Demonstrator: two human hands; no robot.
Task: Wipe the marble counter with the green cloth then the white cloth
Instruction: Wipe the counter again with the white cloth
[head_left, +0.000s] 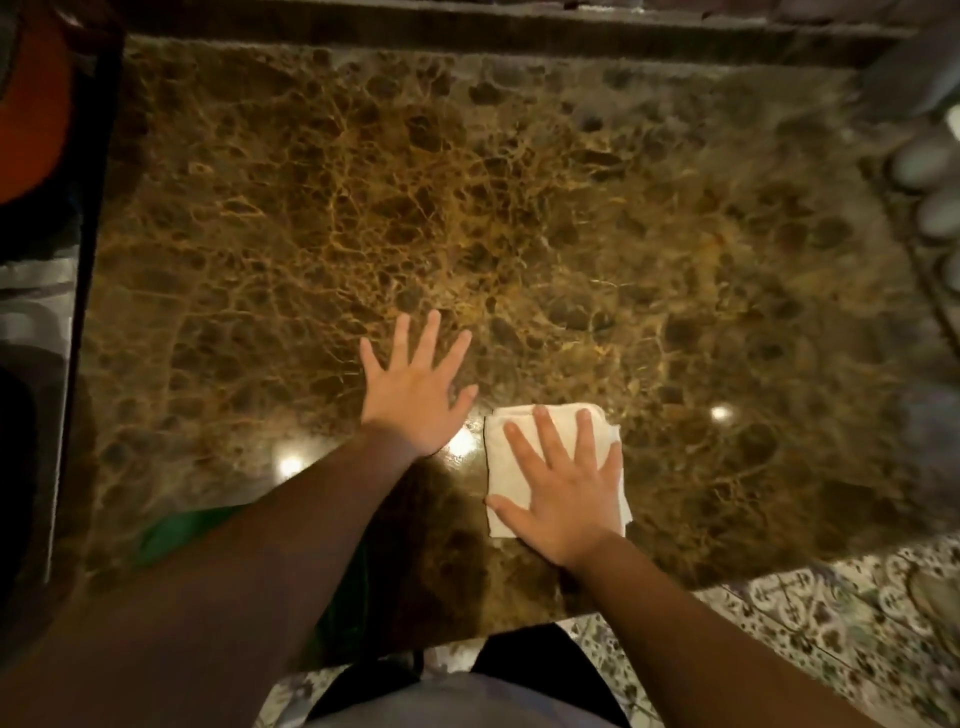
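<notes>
Single view, head-worn, wide-angle. Looks steeply down from above the marble counter (519, 218), close over its near edge. Far edge sits at frame top; patterned floor (810, 623) shows below the near edge. Frame corners curve.

The counter (519, 208) is dark brown marble, netted all over with golden-yellow veins, brightest toward its middle. Near its front edge lies a plain white cloth (511, 467), with no print. By the front left corner a green cloth (171, 535) shows, a solid deep green. Past the front edge the floor (779, 634) is pale tile with a dark floral, scrolling pattern. Beyond the left edge something orange-red (31, 104) sits, blurred.
</notes>
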